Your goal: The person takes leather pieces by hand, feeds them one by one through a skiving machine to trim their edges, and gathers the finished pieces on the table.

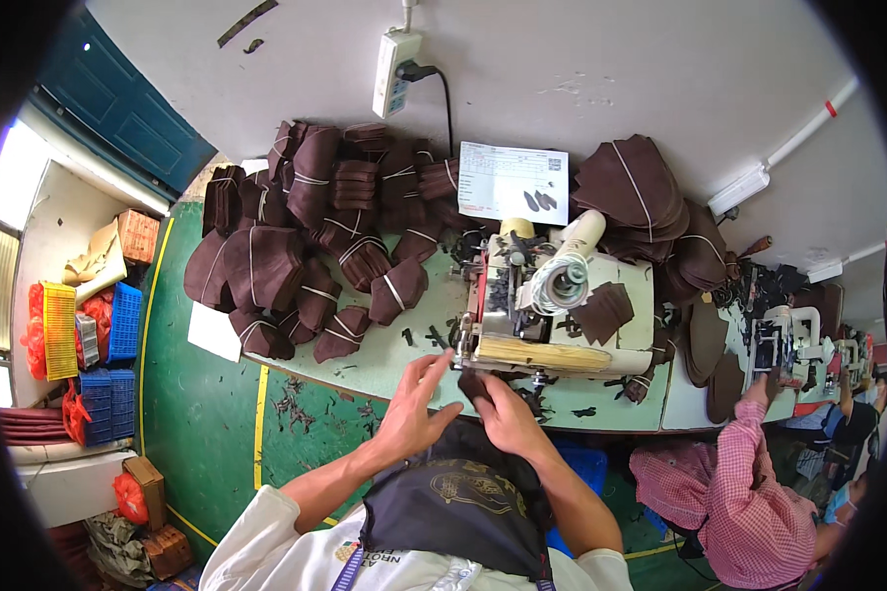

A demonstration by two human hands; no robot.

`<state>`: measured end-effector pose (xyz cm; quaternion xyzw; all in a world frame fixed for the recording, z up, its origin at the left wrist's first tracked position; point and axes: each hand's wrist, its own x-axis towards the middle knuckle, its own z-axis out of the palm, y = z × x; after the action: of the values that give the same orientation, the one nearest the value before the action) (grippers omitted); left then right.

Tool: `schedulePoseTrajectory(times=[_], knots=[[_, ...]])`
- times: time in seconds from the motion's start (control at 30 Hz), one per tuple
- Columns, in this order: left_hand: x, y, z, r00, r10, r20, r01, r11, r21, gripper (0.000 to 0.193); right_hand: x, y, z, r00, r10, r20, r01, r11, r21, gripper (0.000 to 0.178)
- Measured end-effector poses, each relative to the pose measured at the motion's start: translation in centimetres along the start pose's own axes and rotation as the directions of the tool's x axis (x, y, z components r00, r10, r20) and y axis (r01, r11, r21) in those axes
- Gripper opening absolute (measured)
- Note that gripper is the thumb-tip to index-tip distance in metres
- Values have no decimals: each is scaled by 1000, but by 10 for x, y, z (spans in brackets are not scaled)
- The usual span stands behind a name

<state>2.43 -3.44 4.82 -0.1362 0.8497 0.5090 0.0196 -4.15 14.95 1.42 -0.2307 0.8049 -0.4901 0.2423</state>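
My left hand [416,399] is spread, fingers apart, resting by the left side of a small dark brown fabric piece [471,382] at the front of the sewing machine [552,315]. My right hand [503,409] pinches that piece from the right, just below the machine's needle area. The piece is mostly covered by my fingers. A white thread cone [560,281] lies on top of the machine, with another brown cut piece [601,310] beside it.
Many tied bundles of brown fabric pieces [306,236] are heaped on the pale green table [384,364] to the left and behind. A paper sheet [512,182] leans on the wall. A person in a pink checked shirt [739,483] works at the right. Coloured crates [99,335] stand far left.
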Motion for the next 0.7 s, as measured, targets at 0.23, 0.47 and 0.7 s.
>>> schedulePoseTrajectory(times=[0.23,0.47,0.7], knots=[[-19,30,-2,767,114,631,-225,969,99,51,-57,-6,-50,895,30,445,-46,999,26,41],[4,33,4,655,-21,755,-150,976,157,47,-61,-10,-33,986,33,163,-70,973,222,39],[16,13,6,706,-3,708,-24,999,29,44,-52,-1,-36,970,142,196,-197,933,300,31]])
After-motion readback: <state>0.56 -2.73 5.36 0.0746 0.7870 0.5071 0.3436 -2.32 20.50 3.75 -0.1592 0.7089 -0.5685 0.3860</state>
